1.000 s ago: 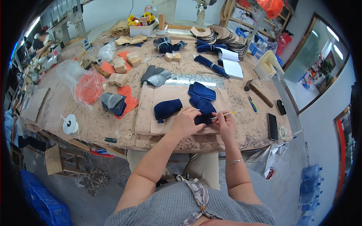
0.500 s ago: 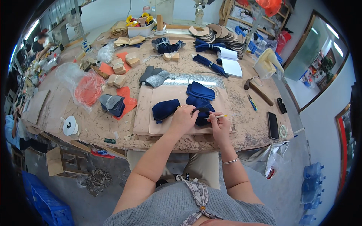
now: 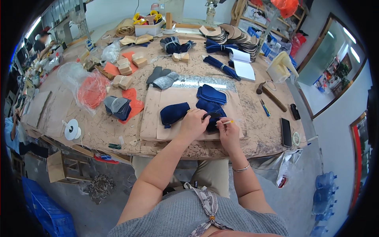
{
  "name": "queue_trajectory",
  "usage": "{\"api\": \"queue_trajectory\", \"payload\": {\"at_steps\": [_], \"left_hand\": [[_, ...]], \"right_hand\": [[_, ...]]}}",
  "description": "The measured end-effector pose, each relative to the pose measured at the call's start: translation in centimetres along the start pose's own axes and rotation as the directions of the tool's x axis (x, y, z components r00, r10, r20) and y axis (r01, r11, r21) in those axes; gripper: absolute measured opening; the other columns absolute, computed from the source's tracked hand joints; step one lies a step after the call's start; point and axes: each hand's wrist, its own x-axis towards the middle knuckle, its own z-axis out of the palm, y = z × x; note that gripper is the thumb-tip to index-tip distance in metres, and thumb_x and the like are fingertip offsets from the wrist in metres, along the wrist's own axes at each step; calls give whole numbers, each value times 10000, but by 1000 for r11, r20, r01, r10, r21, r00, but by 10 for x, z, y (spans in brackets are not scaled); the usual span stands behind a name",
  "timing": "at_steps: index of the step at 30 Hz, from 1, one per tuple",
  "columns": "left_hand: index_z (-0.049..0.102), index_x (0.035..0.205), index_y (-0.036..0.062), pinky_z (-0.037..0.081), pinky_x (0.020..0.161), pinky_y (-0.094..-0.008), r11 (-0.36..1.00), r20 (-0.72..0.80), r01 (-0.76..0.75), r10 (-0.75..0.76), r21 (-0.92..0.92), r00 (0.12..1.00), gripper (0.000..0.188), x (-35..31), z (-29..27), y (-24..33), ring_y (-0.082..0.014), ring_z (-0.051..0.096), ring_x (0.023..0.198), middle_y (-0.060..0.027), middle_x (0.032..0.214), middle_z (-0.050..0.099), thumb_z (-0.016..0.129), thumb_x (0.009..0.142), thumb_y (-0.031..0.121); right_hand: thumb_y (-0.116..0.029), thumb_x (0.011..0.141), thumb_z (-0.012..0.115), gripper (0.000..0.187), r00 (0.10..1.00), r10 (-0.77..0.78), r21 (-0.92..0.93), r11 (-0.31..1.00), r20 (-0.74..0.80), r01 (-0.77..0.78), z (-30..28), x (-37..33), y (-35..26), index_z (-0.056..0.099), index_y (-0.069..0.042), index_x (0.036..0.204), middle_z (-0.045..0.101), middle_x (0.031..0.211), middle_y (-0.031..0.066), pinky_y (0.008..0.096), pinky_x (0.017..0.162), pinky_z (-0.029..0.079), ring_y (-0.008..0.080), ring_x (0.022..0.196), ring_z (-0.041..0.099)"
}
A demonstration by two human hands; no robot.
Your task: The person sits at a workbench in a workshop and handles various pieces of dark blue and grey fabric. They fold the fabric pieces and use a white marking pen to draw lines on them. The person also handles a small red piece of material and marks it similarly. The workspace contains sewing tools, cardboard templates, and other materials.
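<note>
Across the scene, from left to right, we see a broad brown tabletop (image 3: 260, 138), its surface streaked with dark marks. On its near middle part lies a pale brown board (image 3: 177, 94), and well to the left of that sits a clear plastic bag (image 3: 73, 75) with orange pieces (image 3: 92, 93) inside. On the far right, we find an open white notebook (image 3: 242, 66); nearer to us, a hammer (image 3: 273, 98) lies on the right with its head turned toward the far left. Three groups of navy fabric rest on the board: a rounded navy pad (image 3: 174, 113) on the left, a folded navy stack (image 3: 212, 94) on the far side, and between them and to the right, the dark blue piece (image 3: 209, 106) under our hands. Our left hand (image 3: 195, 123) bends over the left side of that piece, fingers pinching a raised dark edge. Our right hand (image 3: 229, 132), at its near right side, is closed in a pinch around a slim pale stick. A black phone (image 3: 286, 132) lies off to the right, and a blue-green pen (image 3: 264, 108) is beside the hammer. Smallest is the slim pale stick (image 3: 226, 123), yellow at its right end.
</note>
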Motion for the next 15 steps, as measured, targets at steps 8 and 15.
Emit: {"api": "queue_trajectory", "payload": {"at_steps": [8, 15], "left_hand": [[674, 844, -10, 495, 767, -398, 1000, 14, -11, 11, -1, 1000, 172, 1, -2, 3, -323, 634, 836, -154, 835, 672, 696, 779, 147], [657, 793, 14, 496, 767, -411, 1000, 4, -16, 16, -15, 1000, 132, 0, -3, 3, -327, 614, 833, -147, 808, 658, 685, 766, 141]], "right_hand": [[-145, 914, 630, 134, 993, 113, -2, 994, -18, -113, -4, 7, -5, 602, -16, 890, 594, 719, 110, 335, 590, 458, 229, 628, 574], [-142, 927, 609, 144, 989, 149, -75, 986, 15, -148, -10, 6, -10, 586, -13, 869, 582, 679, 128, 341, 571, 447, 245, 593, 564]]}}
